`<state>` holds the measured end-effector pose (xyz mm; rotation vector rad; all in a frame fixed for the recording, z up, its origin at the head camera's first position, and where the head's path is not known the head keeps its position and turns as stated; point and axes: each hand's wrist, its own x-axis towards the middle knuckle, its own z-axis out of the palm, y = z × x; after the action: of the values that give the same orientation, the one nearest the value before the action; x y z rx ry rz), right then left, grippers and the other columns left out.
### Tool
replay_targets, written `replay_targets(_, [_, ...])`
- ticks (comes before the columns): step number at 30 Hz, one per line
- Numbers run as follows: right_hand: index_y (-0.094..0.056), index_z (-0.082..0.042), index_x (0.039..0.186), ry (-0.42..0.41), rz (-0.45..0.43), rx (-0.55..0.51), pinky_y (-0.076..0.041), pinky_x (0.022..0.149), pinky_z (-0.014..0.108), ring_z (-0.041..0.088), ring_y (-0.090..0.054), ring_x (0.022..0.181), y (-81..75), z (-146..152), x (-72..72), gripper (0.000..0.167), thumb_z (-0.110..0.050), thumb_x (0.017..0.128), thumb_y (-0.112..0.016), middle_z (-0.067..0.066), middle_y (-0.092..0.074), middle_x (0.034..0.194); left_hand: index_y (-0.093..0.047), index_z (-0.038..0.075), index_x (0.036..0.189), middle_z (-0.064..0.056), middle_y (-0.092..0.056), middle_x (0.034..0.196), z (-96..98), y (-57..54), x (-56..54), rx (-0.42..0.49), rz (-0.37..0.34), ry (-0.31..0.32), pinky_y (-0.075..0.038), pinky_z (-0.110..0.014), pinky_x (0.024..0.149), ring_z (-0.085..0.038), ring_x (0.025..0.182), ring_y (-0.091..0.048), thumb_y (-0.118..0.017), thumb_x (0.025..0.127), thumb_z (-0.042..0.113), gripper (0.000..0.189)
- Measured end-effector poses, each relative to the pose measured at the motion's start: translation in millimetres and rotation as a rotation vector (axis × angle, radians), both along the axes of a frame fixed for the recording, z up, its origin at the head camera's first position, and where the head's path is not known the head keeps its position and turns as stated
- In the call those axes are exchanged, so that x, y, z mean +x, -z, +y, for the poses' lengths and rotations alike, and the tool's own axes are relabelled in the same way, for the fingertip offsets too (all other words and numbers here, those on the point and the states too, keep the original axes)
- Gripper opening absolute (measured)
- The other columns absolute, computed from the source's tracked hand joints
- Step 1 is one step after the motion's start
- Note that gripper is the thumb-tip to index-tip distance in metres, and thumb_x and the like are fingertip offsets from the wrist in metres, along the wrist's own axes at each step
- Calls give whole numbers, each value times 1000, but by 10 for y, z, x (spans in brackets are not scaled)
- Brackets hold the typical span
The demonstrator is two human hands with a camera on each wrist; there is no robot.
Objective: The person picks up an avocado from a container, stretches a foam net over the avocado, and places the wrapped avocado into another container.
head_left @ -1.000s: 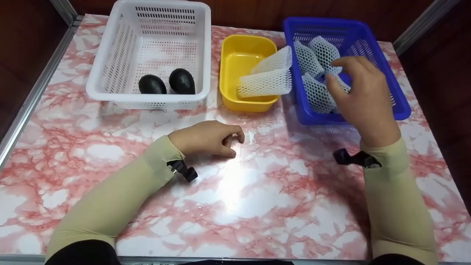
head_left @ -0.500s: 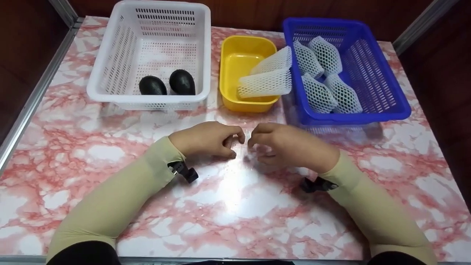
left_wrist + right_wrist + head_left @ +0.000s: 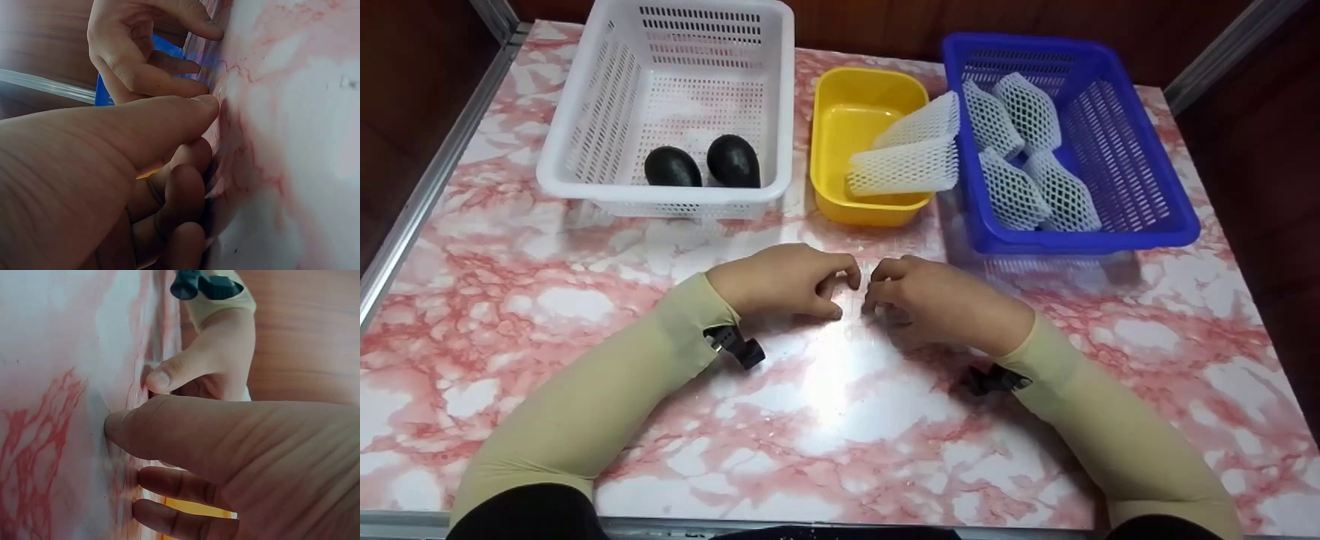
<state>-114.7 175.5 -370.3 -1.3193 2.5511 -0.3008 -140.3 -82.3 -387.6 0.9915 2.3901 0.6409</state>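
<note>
Two white foam-mesh sleeves (image 3: 904,166) jut from a rectangular yellow plastic tub (image 3: 870,214) near the far edge of the red-marbled desk (image 3: 810,465), beyond the left hand (image 3: 784,283) and right hand (image 3: 949,304), loosely curled, holding nothing (each partly hides its own fingers). The right hand, earlier over the blue plastic basket (image 3: 1087,240), now lies beside the left.

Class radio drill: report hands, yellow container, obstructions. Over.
Left hand, right hand: both empty, fingers loosely curled. Yellow rectangular plastic tub beyond them, white foam-mesh sleeves leaning over its rim. Nothing seen blocking hands from tub.
</note>
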Motion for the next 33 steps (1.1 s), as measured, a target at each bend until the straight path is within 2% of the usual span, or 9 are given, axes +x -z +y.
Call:
replay_targets(6, [-82, -21, 118, -3, 9, 5, -62, 95, 41, 24, -71, 112, 29, -17, 1, 35, -13, 85, -88, 4, -72, 126, -66, 23, 129, 3, -66, 89, 15, -50, 53, -45, 61, 59, -51, -40, 78, -20, 84, -62, -77, 97, 30, 35])
replay_targets(11, [-81, -21, 115, -9, 45, -2, -62, 90, 40, 24, -71, 104, 26, -35, -1, 34, -15, 83, -89, 4, -72, 121, -67, 19, 123, 2, -66, 88, 39, -228, 81, -39, 102, 134, -53, -39, 76, -18, 82, -62, -74, 102, 30, 25])
replay_targets(14, [-80, -20, 114, -21, 79, -4, -62, 84, 40, 23, -69, 98, 34, -34, -8, 34, -16, 81, -89, 4, -71, 118, -68, 17, 132, 0, -71, 97, 23, -374, 43, 30, 139, 148, -57, -37, 80, -17, 87, -66, -73, 105, 30, 31])
replay_targets(18, [-79, -20, 114, -37, 107, -8, -62, 82, 41, 24, -70, 98, 41, -34, -6, 34, -15, 81, -88, 4, -72, 116, -71, 17, 135, 0, -75, 109, -75, -607, -26, 163, 219, 111, -59, -35, 88, -16, 95, -69, -72, 107, 30, 31])
replay_targets(21, [-79, -21, 113, -37, 112, -13, -62, 82, 41, 24, -71, 99, 39, -30, 3, 33, -14, 82, -87, 3, -72, 116, -72, 14, 133, -4, -78, 115, -179, -807, -91, 242, 317, 24, -60, -36, 95, -18, 101, -71, -71, 107, 27, 29])
replay_targets(23, [-79, -22, 113, -34, 112, -9, -62, 82, 41, 24, -72, 98, 43, -30, 9, 32, -15, 83, -86, 3, -72, 116, -71, 12, 133, -6, -77, 122, -269, -934, -148, 249, 379, -85, -60, -37, 101, -19, 107, -71, -71, 107, 26, 30])
replay_targets(25, [-78, -22, 113, -28, 105, -10, -62, 83, 41, 24, -71, 100, 51, -34, 11, 32, -15, 83, -86, 3, -72, 117, -70, 12, 135, -7, -75, 127, -387, -1028, -217, 211, 414, -220, -58, -42, 107, -22, 116, -69, -72, 106, 26, 33])
replay_targets(29, [-78, -23, 115, -16, 89, -7, -60, 85, 41, 24, -69, 100, 59, -41, 24, 33, -15, 84, -85, 2, -70, 117, -66, 13, 143, -13, -63, 144, -674, -1078, -363, 39, 389, -471, -50, -54, 117, -32, 131, -60, -71, 104, 34, 45])
replay_targets(33, [-78, -22, 115, -12, 92, -12, -60, 84, 41, 23, -69, 99, 61, -38, 33, 33, -15, 83, -85, 2, -70, 116, -53, 14, 160, -25, -48, 161, -959, -1003, -501, -148, 288, -626, -42, -68, 120, -49, 141, -49, -69, 102, 44, 67])
